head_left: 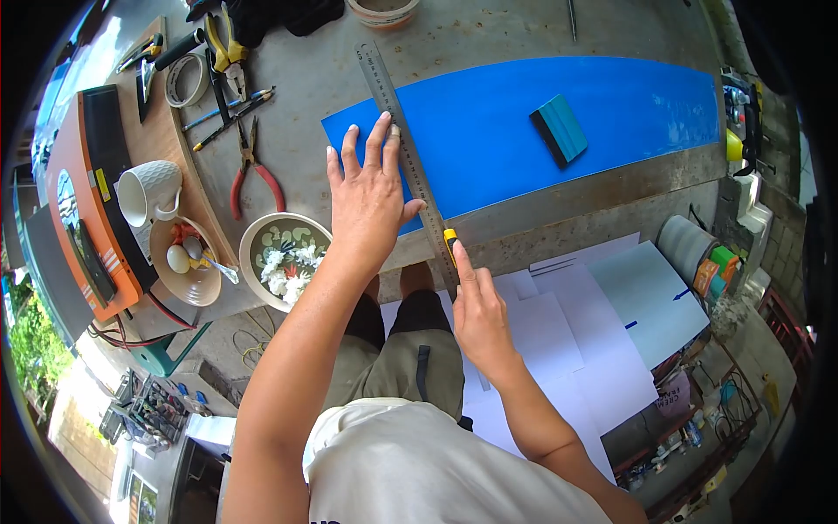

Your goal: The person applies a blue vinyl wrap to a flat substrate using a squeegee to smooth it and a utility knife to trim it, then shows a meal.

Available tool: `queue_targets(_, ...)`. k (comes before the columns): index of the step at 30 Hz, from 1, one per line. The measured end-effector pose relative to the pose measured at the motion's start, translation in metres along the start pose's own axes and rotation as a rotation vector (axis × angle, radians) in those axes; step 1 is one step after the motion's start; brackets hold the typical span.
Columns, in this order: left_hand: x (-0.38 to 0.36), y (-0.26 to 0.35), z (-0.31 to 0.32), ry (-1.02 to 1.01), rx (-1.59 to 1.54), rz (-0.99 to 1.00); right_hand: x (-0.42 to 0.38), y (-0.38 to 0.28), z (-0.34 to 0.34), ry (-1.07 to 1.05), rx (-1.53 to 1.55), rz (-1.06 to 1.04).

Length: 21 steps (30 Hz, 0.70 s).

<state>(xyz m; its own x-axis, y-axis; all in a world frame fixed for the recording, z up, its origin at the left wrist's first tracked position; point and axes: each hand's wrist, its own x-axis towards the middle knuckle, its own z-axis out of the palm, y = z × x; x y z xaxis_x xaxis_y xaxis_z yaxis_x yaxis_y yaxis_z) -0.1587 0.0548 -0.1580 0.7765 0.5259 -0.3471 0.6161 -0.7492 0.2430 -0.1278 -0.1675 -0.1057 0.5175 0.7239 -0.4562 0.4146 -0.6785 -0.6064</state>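
A blue sheet lies along the worktable, and a steel ruler crosses its left part, running past both edges. My left hand rests flat with fingers spread, pressing on the ruler and the sheet beside it. In my right hand is a yellow utility knife, held near the ruler's lower end at the sheet's near edge. Its blade tip is too small to make out. A teal squeegee with a dark edge sits on the sheet, to the right of the ruler.
Left of the sheet lie red-handled pliers, yellow-handled pliers, pencils and a tape roll. Nearer stand a bowl with white pieces, a bowl with eggs and a white mug. White sheets lie below the table edge.
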Motion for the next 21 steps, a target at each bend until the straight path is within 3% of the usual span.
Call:
queue_targets(4, -0.001, 0.0, 0.003, 0.027, -0.005, 0.016, -0.003, 0.005, 0.003, 0.007, 0.025, -0.001)
queue_targets(8, -0.001, -0.004, 0.005, 0.073, -0.045, 0.033, -0.019, 0.031, 0.016, 0.3, 0.151, 0.044)
queue_targets(10, -0.002, -0.004, 0.003, 0.042, -0.022, 0.029, -0.038, 0.05, 0.022, 0.264, 0.174, 0.183)
queue_targets(14, -0.004, -0.003, -0.001, 0.02, -0.003, 0.037, -0.065, 0.094, 0.051, 0.143, 0.402, 0.257)
queue_targets(16, -0.004, -0.002, 0.0, 0.002, 0.008, 0.032, -0.064, 0.098, 0.059, 0.086, 0.319, 0.327)
queue_targets(18, -0.006, -0.003, 0.002, 0.025, -0.019, 0.035, -0.058, 0.144, 0.091, 0.11, 0.409, 0.366)
queue_targets(21, -0.009, -0.006, -0.016, -0.02, -0.144, 0.019, -0.069, 0.134, 0.076, 0.128, 0.424, 0.176)
